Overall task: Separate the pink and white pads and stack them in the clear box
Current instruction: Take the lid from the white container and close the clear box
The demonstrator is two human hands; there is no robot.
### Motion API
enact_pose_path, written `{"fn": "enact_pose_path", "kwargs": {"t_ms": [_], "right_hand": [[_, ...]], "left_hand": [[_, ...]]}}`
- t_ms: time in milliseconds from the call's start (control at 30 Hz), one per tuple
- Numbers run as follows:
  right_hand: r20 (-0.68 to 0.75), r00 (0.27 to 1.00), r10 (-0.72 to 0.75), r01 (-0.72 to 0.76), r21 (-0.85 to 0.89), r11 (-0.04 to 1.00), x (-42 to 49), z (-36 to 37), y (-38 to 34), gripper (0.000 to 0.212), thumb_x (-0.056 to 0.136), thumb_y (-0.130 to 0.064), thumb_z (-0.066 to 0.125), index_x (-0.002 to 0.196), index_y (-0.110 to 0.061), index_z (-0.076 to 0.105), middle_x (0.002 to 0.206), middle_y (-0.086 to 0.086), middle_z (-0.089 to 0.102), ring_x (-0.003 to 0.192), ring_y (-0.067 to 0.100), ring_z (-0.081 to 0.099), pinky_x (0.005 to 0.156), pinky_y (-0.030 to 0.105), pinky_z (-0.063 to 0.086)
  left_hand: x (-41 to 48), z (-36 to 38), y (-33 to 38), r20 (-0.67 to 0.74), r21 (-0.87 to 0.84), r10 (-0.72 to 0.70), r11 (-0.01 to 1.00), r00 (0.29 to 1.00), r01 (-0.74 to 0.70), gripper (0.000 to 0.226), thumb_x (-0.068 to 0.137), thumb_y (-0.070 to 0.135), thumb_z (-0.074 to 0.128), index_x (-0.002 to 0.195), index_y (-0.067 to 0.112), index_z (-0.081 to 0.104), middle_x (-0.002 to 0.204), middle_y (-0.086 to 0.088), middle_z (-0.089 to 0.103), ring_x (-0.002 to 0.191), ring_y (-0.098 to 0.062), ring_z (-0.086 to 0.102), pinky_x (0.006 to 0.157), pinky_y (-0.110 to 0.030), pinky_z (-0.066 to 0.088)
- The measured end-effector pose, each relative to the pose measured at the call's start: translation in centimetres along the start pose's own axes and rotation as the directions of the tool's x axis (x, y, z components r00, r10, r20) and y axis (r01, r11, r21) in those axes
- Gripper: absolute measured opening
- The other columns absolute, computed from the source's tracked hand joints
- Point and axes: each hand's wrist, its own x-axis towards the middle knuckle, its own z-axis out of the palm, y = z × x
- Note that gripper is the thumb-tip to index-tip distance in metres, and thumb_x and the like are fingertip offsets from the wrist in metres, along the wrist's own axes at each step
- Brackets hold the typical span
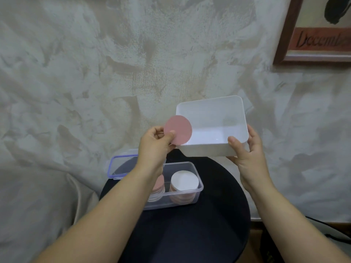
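Looks like a home, prob. a living rm or bedroom: mottled plaster-look wall (pixel 95 73) w/ a framed print (pixel 319 31) reading "Decemb…" at upper right, small round dark table (pixel 190 234) bottom centre, cream fabric (pixel 47 196) lower left, dark cable (pixel 322 223) lower right.

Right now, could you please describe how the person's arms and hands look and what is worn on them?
The left hand and right hand are bare: no gloves, rings, watch or bracelets show. Both forearms are uncovered to the frame edge, with no sleeves in view.
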Motion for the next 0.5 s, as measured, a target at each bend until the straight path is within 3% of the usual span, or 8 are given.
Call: {"fn": "enact_pose_path", "kwargs": {"t_ms": [67,167,233,300,500], "right_hand": [[-0.002,0.999,0.038,-0.038,-0.046,0.998,1.5,-0.8,0.3,0.058,0.079,-0.033,0.066,0.13,-0.033,0.038,0.133,-0.007,0.048,0.111,0.01,0.055,0.082,0.034,0.054],[-0.005,0.993,0.117,-0.117,-0.136,0.984,3.5,-1.8,1.2,0.054,0.083,-0.039,0.063,0.13,-0.031,0.038,0.13,-0.005,0.052,0.112,0.012,0.054,0.089,0.041,0.051],[-0.007,0.991,0.137,-0.136,-0.2,0.97,4.1,-2.2,2.0,0.054,0.084,-0.042,0.061,0.131,-0.027,0.038,0.125,-0.006,0.056,0.108,0.009,0.056,0.087,0.033,0.05],[0.004,0.988,0.151,-0.145,-0.246,0.958,4.1,-2.0,3.0,0.046,0.088,-0.041,0.057,0.127,-0.022,0.044,0.113,-0.009,0.059,0.096,0.001,0.056,0.071,0.018,0.045],[0.005,0.983,0.182,-0.172,-0.311,0.935,3.2,-0.8,6.4,0.018,0.091,-0.034,0.054,0.109,-0.028,0.057,0.093,-0.018,0.061,0.084,-0.004,0.057,0.064,0.014,0.043]], "left_hand": [[1.4,1.1,0.3,0.004,0.021,-0.008,1.0,1.0,0.008,0.011,0.088,0.004,0.059,0.087,0.014,0.054,0.098,-0.009,0.061,0.096,-0.026,0.064,0.074,-0.03,0.057],[3.4,2.6,0.5,0.016,0.089,-0.032,0.996,0.999,0.031,0.014,0.087,0.001,0.057,0.083,0.014,0.053,0.092,-0.007,0.059,0.094,-0.029,0.064,0.078,-0.036,0.057],[4.5,3.2,0.4,0.03,0.15,-0.058,0.987,0.998,0.053,0.015,0.087,-0.001,0.056,0.081,0.013,0.052,0.089,-0.006,0.059,0.088,-0.028,0.063,0.078,-0.037,0.056],[5.2,3.2,-0.1,0.033,0.194,-0.094,0.977,0.995,0.086,0.014,0.087,0.0,0.057,0.081,0.012,0.053,0.089,-0.007,0.06,0.087,-0.029,0.064,0.077,-0.037,0.056],[6.1,1.5,-2.9,-0.046,0.205,-0.171,0.963,0.984,0.177,0.014,0.086,-0.001,0.056,0.079,0.009,0.051,0.102,-0.017,0.062,0.093,-0.034,0.065,0.073,-0.036,0.057]]}}
